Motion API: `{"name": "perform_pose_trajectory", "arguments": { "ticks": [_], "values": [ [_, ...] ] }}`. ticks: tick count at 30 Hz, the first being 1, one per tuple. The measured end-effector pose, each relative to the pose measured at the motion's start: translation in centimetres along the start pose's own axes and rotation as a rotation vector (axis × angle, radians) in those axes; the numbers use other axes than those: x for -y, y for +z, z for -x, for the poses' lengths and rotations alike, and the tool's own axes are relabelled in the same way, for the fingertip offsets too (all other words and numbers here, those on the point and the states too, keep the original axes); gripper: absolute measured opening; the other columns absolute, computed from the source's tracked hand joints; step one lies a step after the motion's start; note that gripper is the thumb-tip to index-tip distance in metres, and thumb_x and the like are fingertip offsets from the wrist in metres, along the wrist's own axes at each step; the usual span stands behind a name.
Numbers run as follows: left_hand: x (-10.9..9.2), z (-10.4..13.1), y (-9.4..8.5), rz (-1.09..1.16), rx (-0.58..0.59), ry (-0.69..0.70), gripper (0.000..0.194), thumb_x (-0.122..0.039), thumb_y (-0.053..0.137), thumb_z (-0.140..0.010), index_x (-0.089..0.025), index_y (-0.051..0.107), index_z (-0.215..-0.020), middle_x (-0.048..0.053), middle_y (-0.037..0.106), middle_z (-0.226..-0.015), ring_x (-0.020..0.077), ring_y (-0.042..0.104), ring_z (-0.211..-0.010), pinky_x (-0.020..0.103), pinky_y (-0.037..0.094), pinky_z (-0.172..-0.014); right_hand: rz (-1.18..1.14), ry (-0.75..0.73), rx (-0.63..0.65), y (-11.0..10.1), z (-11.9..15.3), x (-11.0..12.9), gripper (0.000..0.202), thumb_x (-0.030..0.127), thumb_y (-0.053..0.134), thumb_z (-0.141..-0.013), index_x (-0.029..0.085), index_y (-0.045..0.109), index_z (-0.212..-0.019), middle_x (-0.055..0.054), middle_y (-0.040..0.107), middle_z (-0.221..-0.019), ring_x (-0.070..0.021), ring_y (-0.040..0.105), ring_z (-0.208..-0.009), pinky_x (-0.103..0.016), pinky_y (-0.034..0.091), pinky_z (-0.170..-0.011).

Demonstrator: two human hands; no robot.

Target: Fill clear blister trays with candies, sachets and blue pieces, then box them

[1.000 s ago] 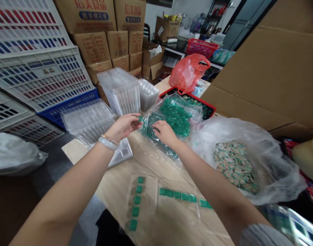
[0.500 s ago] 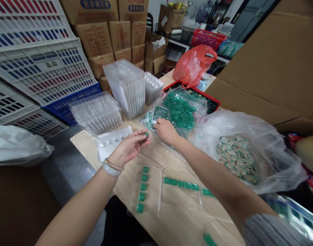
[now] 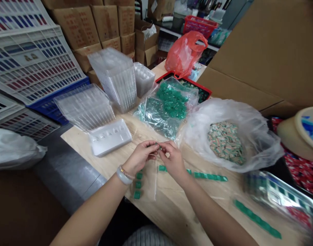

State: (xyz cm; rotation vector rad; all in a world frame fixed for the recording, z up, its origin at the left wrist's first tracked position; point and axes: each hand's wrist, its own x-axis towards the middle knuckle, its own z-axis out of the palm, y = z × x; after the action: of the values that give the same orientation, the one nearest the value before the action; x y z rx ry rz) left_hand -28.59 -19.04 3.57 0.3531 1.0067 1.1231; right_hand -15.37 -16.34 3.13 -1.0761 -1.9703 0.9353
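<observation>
My left hand [image 3: 143, 154] and my right hand [image 3: 172, 159] meet above the wooden table [image 3: 115, 174], fingertips pinched together around a small green piece [image 3: 159, 147], mostly hidden by the fingers. Just below my left hand, a column of green squares [image 3: 138, 185] lies in a clear tray. Partly behind my right hand, a row of green squares [image 3: 210, 176] runs rightwards. Beyond the hands is a clear plastic bag with loose green pieces [image 3: 173, 102]. A white molded tray [image 3: 111, 138] rests left of the hands.
Stacked clear trays [image 3: 115, 78] stand at the back left. A plastic bag of small wrapped pieces [image 3: 225, 141] lies on the right, near filled trays [image 3: 282, 194]. Behind are a red bag [image 3: 184, 54], a red-rimmed tray [image 3: 207, 93] and cardboard boxes [image 3: 74, 29].
My right hand has left the bag of green pieces and come back to my left hand. Their fingertips now meet. The view has shifted, showing more of the right side.
</observation>
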Motion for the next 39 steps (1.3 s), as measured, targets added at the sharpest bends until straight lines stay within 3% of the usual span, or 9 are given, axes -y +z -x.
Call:
{"name": "perform_pose_trajectory", "arguments": {
  "ticks": [6,9,12,15,21,25,28,33,39],
  "values": [
    [-0.4,1.4,-0.2,0.181,0.157,-0.195,0.020,-0.009,0.062,-0.067,-0.011,0.062,-0.087,0.001,0.059,-0.065,0.0044,0.054,-0.056,0.012,0.043,-0.051,-0.353,0.129,0.083,-1.4,1.1,-0.6,0.024,0.028,0.059,-0.074,0.025,0.062,-0.097,-0.004,0.055,-0.091,-0.0142,0.056,-0.080,-0.031,0.049,-0.071],
    [0.0,1.7,0.3,0.160,0.155,-0.187,0.022,-0.007,0.062,-0.064,-0.012,0.062,-0.086,0.000,0.058,-0.064,0.0036,0.052,-0.054,0.012,0.041,-0.050,-0.455,0.195,0.119,-1.6,1.8,-0.7,0.024,0.031,0.058,-0.074,0.025,0.063,-0.097,-0.004,0.057,-0.094,-0.0140,0.057,-0.080,-0.030,0.050,-0.071],
    [1.0,1.9,0.8,-0.005,0.047,-0.059,0.014,-0.013,0.063,-0.064,-0.013,0.062,-0.077,-0.002,0.056,-0.061,0.0041,0.049,-0.050,0.014,0.037,-0.045,-0.489,0.262,0.061,-1.1,2.8,-0.7,0.024,0.032,0.059,-0.073,0.024,0.063,-0.095,-0.004,0.059,-0.089,-0.0135,0.057,-0.075,-0.029,0.050,-0.067],
    [2.1,2.1,0.9,-0.340,-0.063,0.122,0.009,-0.023,0.058,-0.069,-0.015,0.061,-0.072,-0.003,0.055,-0.057,0.0066,0.047,-0.048,0.018,0.037,-0.047,-0.516,0.353,-0.032,-0.4,4.0,-0.5,0.023,0.032,0.062,-0.070,0.022,0.063,-0.091,-0.002,0.061,-0.078,-0.0130,0.057,-0.066,-0.030,0.051,-0.063],
    [2.9,2.0,0.0,-1.047,-0.046,0.525,0.016,-0.019,0.050,-0.076,-0.019,0.063,-0.086,0.003,0.062,-0.085,0.0149,0.055,-0.082,0.025,0.041,-0.076,-0.519,0.432,-0.092,0.2,5.2,-1.2,0.020,0.032,0.062,-0.068,0.019,0.061,-0.083,-0.001,0.062,-0.071,-0.0127,0.056,-0.062,-0.029,0.049,-0.061],
    [3.0,0.4,-0.3,-1.509,-0.103,0.661,0.023,-0.026,0.043,-0.083,-0.020,0.061,-0.095,0.007,0.059,-0.088,0.0193,0.052,-0.088,0.034,0.035,-0.082,-0.245,0.348,-0.216,-0.5,4.6,-3.5,0.019,0.030,0.058,-0.071,0.017,0.060,-0.085,-0.003,0.060,-0.075,-0.0133,0.055,-0.066,-0.030,0.047,-0.065],
    [3.6,-0.4,-0.4,-1.748,-0.088,0.663,0.023,-0.024,0.041,-0.084,-0.019,0.063,-0.086,0.008,0.058,-0.084,0.0215,0.051,-0.086,0.039,0.031,-0.082,0.025,0.202,-0.176,-1.1,3.9,-4.3,0.018,0.025,0.054,-0.075,0.016,0.060,-0.089,-0.004,0.058,-0.079,-0.0140,0.055,-0.071,-0.029,0.046,-0.068],
    [5.0,0.5,-0.4,-1.785,0.086,0.676,0.025,-0.023,0.039,-0.085,-0.018,0.063,-0.086,0.006,0.058,-0.083,0.0201,0.051,-0.084,0.035,0.033,-0.076,0.351,0.047,-0.063,-1.0,2.7,-3.8,0.020,0.022,0.046,-0.081,0.014,0.060,-0.094,-0.008,0.059,-0.086,-0.0156,0.055,-0.079,-0.028,0.044,-0.074],
    [5.6,1.2,-0.4,-1.765,0.120,0.640,0.025,-0.019,0.039,-0.084,-0.018,0.062,-0.093,0.007,0.058,-0.086,0.0208,0.051,-0.087,0.035,0.035,-0.077,0.724,0.119,0.229,-0.3,1.4,-3.4,0.018,0.019,0.044,-0.082,0.014,0.061,-0.088,-0.009,0.058,-0.086,-0.0173,0.053,-0.082,-0.026,0.041,-0.074]
  ]
}}
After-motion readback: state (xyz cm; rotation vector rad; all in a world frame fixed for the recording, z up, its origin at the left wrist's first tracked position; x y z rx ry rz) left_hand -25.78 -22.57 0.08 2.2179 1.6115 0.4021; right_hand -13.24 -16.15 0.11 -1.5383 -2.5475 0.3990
